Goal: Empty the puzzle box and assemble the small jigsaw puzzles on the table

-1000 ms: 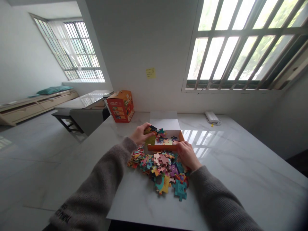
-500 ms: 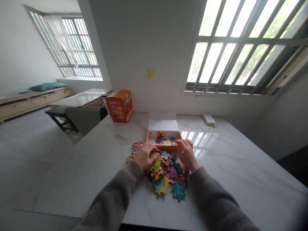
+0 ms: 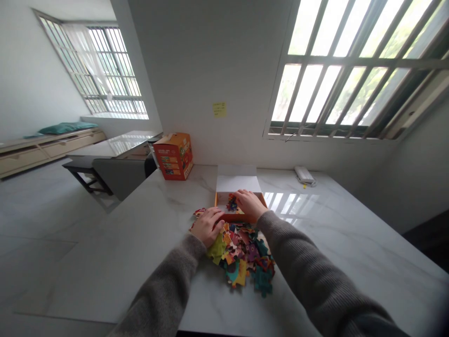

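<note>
The open box (image 3: 238, 217) lies long side crosswise, lid (image 3: 237, 183) toward the wall (image 3: 196, 70).

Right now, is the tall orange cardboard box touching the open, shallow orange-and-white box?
Apart. In the head view, white marble tabletop shows between the tall orange cardboard box and the shallow box.

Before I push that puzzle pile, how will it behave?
The pile would probably spread rather than move as one, since its pieces lie loose and overlapping. They look flat and stiff, so should slide rather than roll on the glossy table.
</note>
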